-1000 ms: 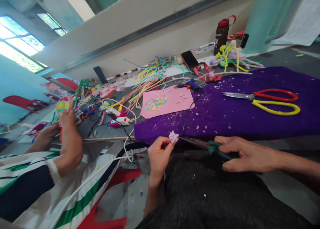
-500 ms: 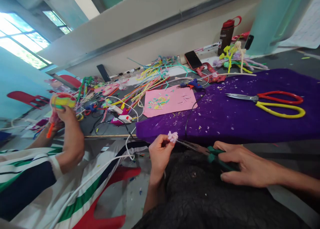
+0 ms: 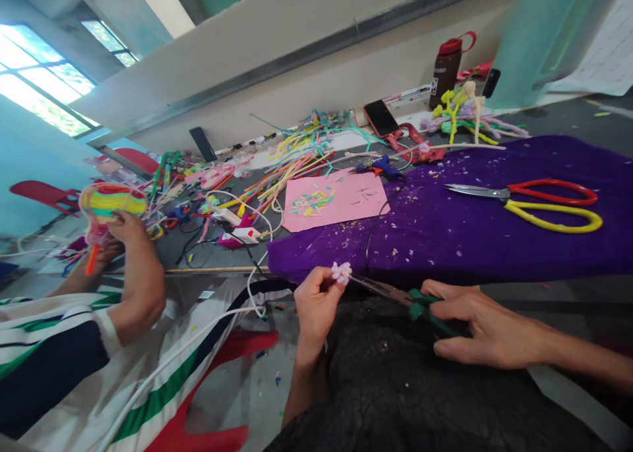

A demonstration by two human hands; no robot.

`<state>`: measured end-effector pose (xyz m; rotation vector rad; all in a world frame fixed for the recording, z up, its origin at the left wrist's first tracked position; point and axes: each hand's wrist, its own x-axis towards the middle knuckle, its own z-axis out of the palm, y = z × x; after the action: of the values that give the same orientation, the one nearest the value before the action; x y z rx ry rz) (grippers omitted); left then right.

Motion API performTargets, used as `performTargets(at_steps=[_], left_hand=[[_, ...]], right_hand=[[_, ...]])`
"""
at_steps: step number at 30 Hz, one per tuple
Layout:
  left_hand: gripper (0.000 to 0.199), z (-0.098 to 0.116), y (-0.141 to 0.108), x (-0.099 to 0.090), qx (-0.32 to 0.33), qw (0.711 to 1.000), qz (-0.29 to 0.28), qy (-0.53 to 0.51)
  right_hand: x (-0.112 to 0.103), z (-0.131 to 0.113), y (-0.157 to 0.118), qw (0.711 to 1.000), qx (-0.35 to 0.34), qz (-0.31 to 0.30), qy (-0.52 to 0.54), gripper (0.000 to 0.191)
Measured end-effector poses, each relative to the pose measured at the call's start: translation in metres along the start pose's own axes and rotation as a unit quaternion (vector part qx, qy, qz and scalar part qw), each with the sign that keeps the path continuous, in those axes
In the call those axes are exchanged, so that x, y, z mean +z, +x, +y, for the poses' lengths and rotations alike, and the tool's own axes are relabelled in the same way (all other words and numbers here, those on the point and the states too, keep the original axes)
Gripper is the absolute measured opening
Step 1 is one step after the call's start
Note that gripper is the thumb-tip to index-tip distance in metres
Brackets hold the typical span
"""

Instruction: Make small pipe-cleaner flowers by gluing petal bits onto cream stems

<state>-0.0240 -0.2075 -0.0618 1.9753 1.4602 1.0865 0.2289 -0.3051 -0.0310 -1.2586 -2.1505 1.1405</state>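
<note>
Pinched between the thumb and finger of my left hand (image 3: pixel 316 304) is a small pale pink fuzzy piece (image 3: pixel 341 272). My right hand (image 3: pixel 482 323) is closed around the green handles of long-nosed pliers (image 3: pixel 418 304). The pliers' narrow tips reach the right side of the pink piece; whether they grip it is too small to tell. Both hands are over my dark-clad lap, in front of the purple cloth (image 3: pixel 435 241). Red-and-yellow-handled scissors (image 3: pixel 554 225) lie on the cloth to the right.
A pink sheet (image 3: pixel 346 218) with small coloured bits lies beyond my hands. Behind are a blue glue gun (image 3: pixel 386 167), a phone (image 3: pixel 380 118), a bottle (image 3: pixel 445 73) and fuzzy stems (image 3: pixel 291 175). On the left, a co-worker's hands hold a colourful piece (image 3: pixel 115 205); a white cable hangs between us.
The co-worker's colourful piece has shifted left and turned to show more of its striped face. My hands, the pliers and the pink piece have hardly moved.
</note>
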Motion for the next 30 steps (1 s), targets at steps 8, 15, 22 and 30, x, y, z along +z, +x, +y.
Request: performTargets(at_steps=[8,15,22,30], left_hand=[[0.01,0.001,-0.0008,-0.0006,0.043,0.998,0.007,0.04],[0.003,0.0,-0.0006,-0.0008,0.113,0.99,0.019,0.087],[0.002,0.0008,-0.0006,-0.0022,0.159,0.98,0.024,0.119],[0.002,-0.0004,-0.0018,-0.0012,0.165,0.978,0.017,0.128]], right_hand=[[0.0014,0.0017,-0.0001,1.0,0.005,0.004,-0.016,0.018],[0.0028,0.0049,-0.0007,1.0,0.009,0.0,-0.02,0.021],[0.0047,0.0031,0.0002,0.998,0.017,0.011,-0.06,0.02],[0.0085,0.0053,-0.001,0.994,0.022,0.025,-0.102,0.023]])
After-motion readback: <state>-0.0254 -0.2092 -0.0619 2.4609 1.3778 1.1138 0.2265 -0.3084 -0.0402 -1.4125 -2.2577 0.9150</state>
